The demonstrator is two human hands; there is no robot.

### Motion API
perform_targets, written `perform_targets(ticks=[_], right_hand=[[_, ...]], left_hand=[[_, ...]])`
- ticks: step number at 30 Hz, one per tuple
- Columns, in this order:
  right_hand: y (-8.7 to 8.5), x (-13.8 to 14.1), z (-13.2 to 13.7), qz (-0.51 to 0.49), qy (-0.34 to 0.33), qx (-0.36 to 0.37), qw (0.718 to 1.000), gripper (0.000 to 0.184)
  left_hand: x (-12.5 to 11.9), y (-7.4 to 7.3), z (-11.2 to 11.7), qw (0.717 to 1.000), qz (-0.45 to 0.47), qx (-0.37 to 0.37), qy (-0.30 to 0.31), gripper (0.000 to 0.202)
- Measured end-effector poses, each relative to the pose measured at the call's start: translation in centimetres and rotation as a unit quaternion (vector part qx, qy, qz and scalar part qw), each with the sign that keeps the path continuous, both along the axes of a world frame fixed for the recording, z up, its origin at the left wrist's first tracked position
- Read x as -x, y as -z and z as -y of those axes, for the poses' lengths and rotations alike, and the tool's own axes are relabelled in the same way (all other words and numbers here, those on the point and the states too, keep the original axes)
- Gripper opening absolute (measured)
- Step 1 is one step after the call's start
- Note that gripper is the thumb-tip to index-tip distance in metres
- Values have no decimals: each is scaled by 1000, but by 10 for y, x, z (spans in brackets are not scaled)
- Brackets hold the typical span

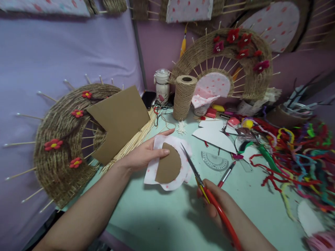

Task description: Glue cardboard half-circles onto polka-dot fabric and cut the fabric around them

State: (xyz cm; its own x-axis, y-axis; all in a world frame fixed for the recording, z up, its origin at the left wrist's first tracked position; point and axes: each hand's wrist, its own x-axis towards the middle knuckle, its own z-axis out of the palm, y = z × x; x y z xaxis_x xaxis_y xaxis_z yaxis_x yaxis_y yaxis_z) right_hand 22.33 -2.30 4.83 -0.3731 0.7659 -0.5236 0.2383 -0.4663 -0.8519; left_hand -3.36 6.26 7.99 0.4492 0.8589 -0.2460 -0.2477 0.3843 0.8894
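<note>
My left hand (146, 151) grips a half-round piece of brown cardboard (170, 165) together with white fabric with pink dots (150, 173) lying behind it. The thumb presses on the cardboard's face while the other fingers are mostly hidden underneath. Fabric sticks out all around the cardboard's curved edge. In my right hand (213, 202) is a pair of scissors (195, 170) with red and yellow handles. The blades look closed or nearly so, pointing up and left beside the fabric's right edge, apparently apart from it.
Behind my hands stand a twine spool (184, 97) and a white bottle (162, 87). Woven fans with red flowers (53, 144) flank the left and back. A protractor (214, 161), a pen (226, 174), white paper pieces (216, 136) and colourful pipe cleaners (300, 174) lie to the right.
</note>
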Motion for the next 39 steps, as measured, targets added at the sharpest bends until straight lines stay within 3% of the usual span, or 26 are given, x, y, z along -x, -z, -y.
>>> perform_targets(ticks=[10, 17, 25, 33, 39], right_hand=[[-2, 2, -6, 36, -3, -50, 998, 13], [-5, 2, -9, 75, -3, -71, 995, 12], [-15, 5, -7, 47, -3, -47, 998, 12], [4, -1, -3, 22, -7, -31, 999, 9], [9, -4, -2, 26, -26, -46, 998, 11]], left_hand=[[3, -1, -1, 1000, -28, -7, 7, 74], [5, 3, -5, 998, -53, 36, -24, 41], [5, 3, -6, 996, -71, 46, 1, 33], [6, 3, -2, 993, -99, 53, 48, 32], [5, 3, -2, 994, -89, 54, 42, 32]])
